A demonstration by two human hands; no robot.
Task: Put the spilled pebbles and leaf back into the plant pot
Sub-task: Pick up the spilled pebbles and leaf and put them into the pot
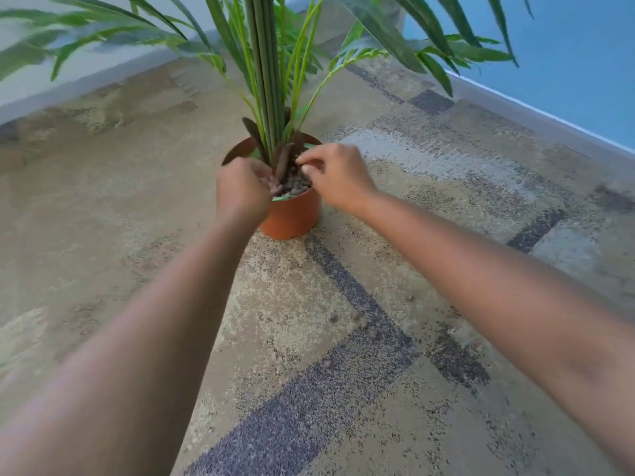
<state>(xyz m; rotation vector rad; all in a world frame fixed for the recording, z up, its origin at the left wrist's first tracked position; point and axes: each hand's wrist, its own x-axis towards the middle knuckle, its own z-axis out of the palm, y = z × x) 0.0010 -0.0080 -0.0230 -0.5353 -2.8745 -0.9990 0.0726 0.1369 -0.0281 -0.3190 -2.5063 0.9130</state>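
Observation:
An orange plant pot [292, 216] stands on the carpet, filled with brown pebbles [293, 187] around tall green stems [271, 97]. My left hand [242, 192] hovers over the pot's left rim with its fingers curled inward; what it holds is hidden. My right hand [338, 176] reaches over the pot's right side, thumb and fingertips pinched together just above the pebbles, next to a dark brown dry leaf [283, 161] standing among the stems. A few loose pebbles [326, 364] lie on the carpet nearer to me, between my forearms.
The patterned beige and grey carpet [137, 218] spreads all around the pot. A pale wall with a skirting board [86, 80] runs behind, a blue wall [567, 63] at the right. Long green fronds [395, 36] overhang the pot.

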